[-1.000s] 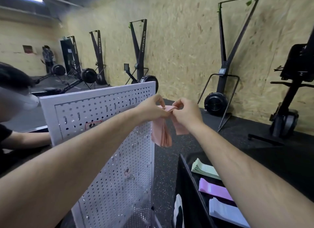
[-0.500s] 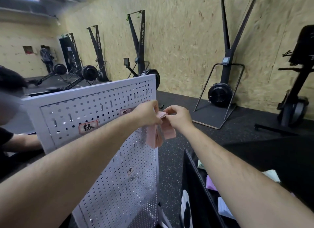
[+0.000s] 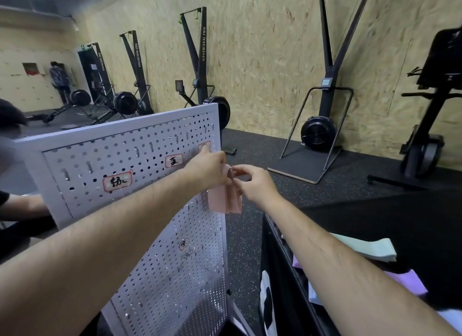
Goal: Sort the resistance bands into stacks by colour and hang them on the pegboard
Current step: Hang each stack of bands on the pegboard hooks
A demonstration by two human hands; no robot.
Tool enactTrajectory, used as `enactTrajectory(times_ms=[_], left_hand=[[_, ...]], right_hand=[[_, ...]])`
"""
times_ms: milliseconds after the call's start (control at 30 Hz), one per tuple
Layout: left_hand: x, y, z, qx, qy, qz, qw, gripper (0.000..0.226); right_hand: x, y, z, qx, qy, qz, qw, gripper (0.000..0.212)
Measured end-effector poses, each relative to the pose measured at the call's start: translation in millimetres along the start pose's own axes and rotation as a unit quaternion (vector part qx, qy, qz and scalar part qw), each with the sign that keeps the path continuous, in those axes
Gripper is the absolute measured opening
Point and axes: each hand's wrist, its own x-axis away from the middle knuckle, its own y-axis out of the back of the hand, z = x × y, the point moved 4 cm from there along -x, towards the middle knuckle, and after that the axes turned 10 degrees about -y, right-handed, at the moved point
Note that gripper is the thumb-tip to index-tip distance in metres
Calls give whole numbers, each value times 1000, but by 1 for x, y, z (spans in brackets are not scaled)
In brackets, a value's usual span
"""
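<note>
I hold the pink bands [image 3: 223, 200] up at the upper right corner of the pegboard [image 3: 120, 160], just under the label [image 3: 203, 145] there, since I judge this colour belongs on that spot. My left hand [image 3: 207, 169] curls round the top of the stack so the loops bunch together. My right hand [image 3: 252, 183] pinches the top fold, opening it for a peg, which is hidden behind my left hand. The bands are flat, pale pink and layered, dangling limp at the pegboard's right edge. A green stack [image 3: 367, 247] and a purple stack [image 3: 410, 282] lie lower, right of the pegboard.
</note>
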Motion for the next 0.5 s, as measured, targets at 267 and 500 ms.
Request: enactTrajectory(times_ms=[267,500], left_hand=[[41,-22,-87,-89,-163,-94,978,44],[96,-121,-177,37,-230,-61,971,47]], right_hand=[[88,67,-8,188,52,-68,978,32],[202,127,-86,295,-56,-61,952,36]])
